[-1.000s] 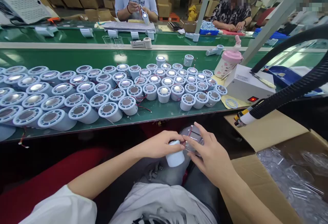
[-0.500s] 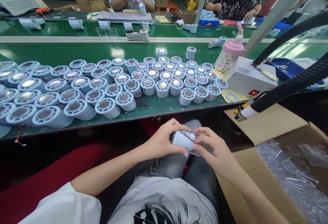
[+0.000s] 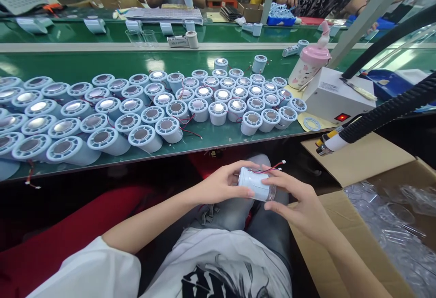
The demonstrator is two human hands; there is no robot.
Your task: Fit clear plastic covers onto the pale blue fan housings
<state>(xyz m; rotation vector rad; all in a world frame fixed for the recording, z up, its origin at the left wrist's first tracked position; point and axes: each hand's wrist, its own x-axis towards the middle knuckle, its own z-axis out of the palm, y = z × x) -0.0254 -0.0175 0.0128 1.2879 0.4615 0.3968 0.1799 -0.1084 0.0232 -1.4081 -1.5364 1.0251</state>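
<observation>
Over my lap I hold a small white cylinder part (image 3: 254, 183) lying on its side, with a clear cap on its right end and thin red wires (image 3: 272, 167) ending in a white plug. My left hand (image 3: 221, 183) grips its left end, fingers curled round it. My right hand (image 3: 299, 200) pinches the right end with the clear cap. Several like white cylinders (image 3: 146, 111) with metal centres stand in rows on the green conveyor table (image 3: 218, 141) just beyond my hands.
A white box with a red switch (image 3: 335, 96) and a pink bottle (image 3: 309, 66) stand at the table's right. A black corrugated hose (image 3: 388, 111) crosses there. An open cardboard box of clear plastic parts (image 3: 391, 225) sits at my right. Other people work across the belt.
The cylinder went from upright to lying on its side, with the clear cap now on its right end. Both hands rose slightly; the wires now stick out to the right.
</observation>
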